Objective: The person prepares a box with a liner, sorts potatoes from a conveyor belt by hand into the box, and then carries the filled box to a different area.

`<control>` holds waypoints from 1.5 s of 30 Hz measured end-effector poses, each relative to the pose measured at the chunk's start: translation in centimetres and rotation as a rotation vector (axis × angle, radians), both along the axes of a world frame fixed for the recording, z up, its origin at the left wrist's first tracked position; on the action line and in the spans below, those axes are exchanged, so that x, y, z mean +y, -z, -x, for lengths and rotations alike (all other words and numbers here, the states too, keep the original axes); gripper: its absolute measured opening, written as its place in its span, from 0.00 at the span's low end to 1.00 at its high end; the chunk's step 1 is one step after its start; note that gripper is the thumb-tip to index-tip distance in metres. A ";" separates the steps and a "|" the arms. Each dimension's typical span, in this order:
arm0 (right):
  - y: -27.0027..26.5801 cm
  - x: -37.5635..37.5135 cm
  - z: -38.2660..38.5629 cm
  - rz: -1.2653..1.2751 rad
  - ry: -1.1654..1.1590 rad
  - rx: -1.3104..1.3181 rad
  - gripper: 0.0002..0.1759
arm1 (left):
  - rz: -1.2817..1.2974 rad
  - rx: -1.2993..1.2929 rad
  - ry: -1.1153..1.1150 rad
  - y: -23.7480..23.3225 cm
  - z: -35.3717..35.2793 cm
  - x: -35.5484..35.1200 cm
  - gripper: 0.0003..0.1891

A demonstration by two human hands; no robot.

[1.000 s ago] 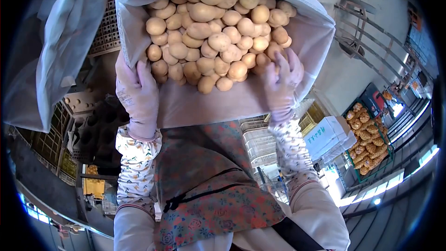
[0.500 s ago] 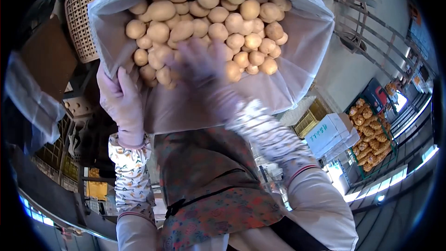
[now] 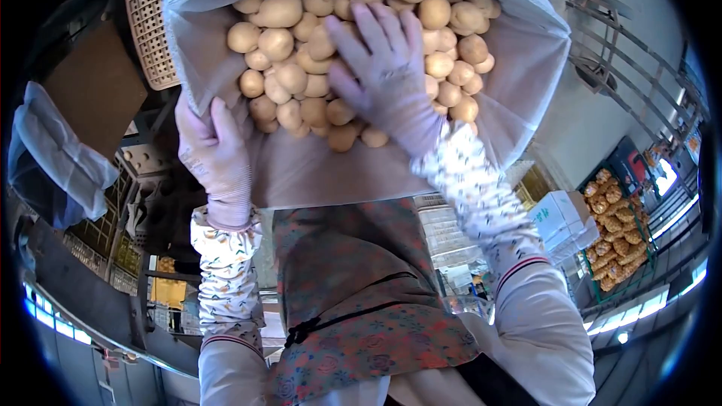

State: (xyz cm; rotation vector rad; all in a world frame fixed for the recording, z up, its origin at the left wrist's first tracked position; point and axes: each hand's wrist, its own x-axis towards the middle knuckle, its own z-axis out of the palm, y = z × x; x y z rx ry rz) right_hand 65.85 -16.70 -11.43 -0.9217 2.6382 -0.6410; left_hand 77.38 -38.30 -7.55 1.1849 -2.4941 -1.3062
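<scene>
Many tan potatoes (image 3: 289, 79) lie heaped in a box with a whitish cloth-like liner (image 3: 519, 98), most of them toward its far side. My left hand (image 3: 214, 143), in a thin glove, pinches the liner's near left edge between thumb and fingers. Spread flat over the middle of the heap is my right hand (image 3: 387, 75), also gloved, its fingers apart and touching the potatoes. It grips none that I can see, though what lies under the palm is hidden.
A beige perforated plastic crate (image 3: 150, 26) sits behind the box on the left. To the right are a metal-framed cart (image 3: 624, 53), a white carton (image 3: 560, 222) and a stack of filled net bags (image 3: 620, 233). Translucent plastic sheeting (image 3: 56, 150) hangs at far left.
My right hand, blurred before, has moved right and farther into the heap with its fingers spread. Some potatoes now lie nearer the front. My left hand keeps its hold on the liner.
</scene>
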 end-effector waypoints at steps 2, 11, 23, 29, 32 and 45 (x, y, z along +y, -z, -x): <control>1.0 1.2 -0.2 -0.072 -0.082 0.064 0.35 | -0.057 0.016 -0.033 0.0 -0.1 0.0 0.18; -4.4 6.7 -5.6 -0.136 0.206 0.098 0.34 | -0.124 0.112 -0.023 0.7 -0.4 -0.1 0.20; 1.5 0.3 -14.9 -0.183 -0.403 -0.051 0.30 | -0.066 -0.017 -0.012 0.2 -0.5 -0.6 0.20; -5.5 12.7 -8.4 -0.295 0.207 -0.143 0.28 | -0.312 0.023 -0.071 -0.8 0.3 -1.4 0.13; -8.0 9.2 -6.7 -0.375 0.155 -0.077 0.28 | -0.396 0.026 -0.058 -0.4 -0.3 -2.5 0.11; -3.6 -2.2 -14.0 0.368 0.008 -0.606 0.26 | -0.405 0.026 -0.068 -0.8 -0.3 -2.3 0.23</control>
